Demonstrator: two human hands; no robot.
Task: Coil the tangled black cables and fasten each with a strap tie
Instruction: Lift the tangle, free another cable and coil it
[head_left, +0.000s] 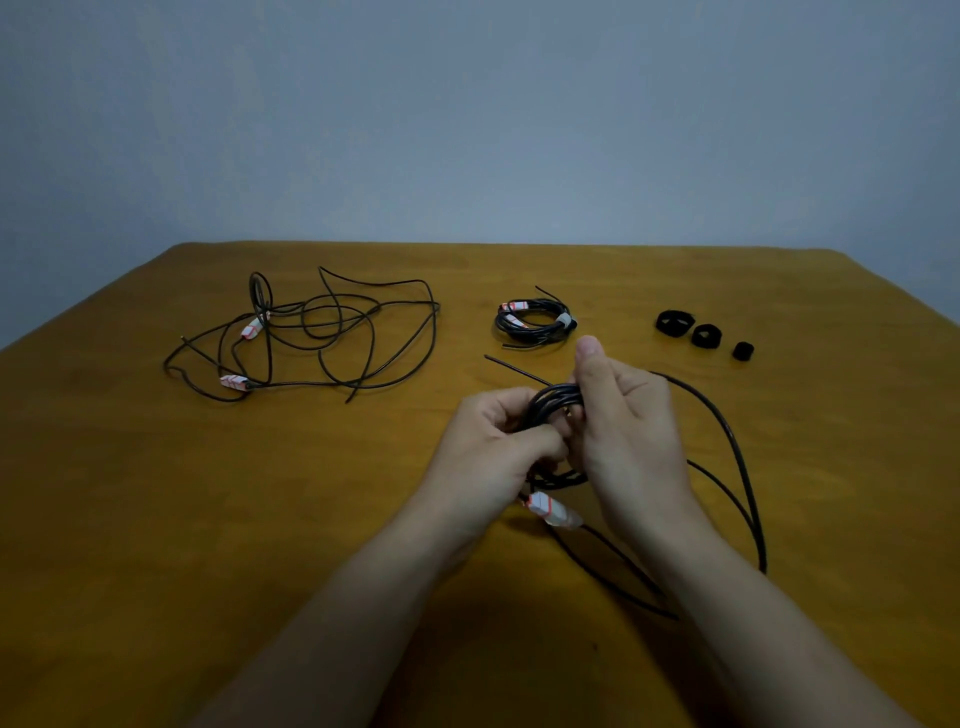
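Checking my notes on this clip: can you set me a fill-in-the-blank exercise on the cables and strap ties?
1. ____ rolled strap ties lie at the far right of the table.
2. The tied coil lies to the ____ of the tangled cables.
3. The left hand and right hand both grip the same half-wound black ____.
Missing words: three; right; cable.

A wooden table (156, 519), ochre-brown with faint grain, fills the lower part of the view. Its far edge runs straight across, and its sides slant outward toward the camera. Behind it stands a plain, dimly lit blue-grey wall (467, 104).
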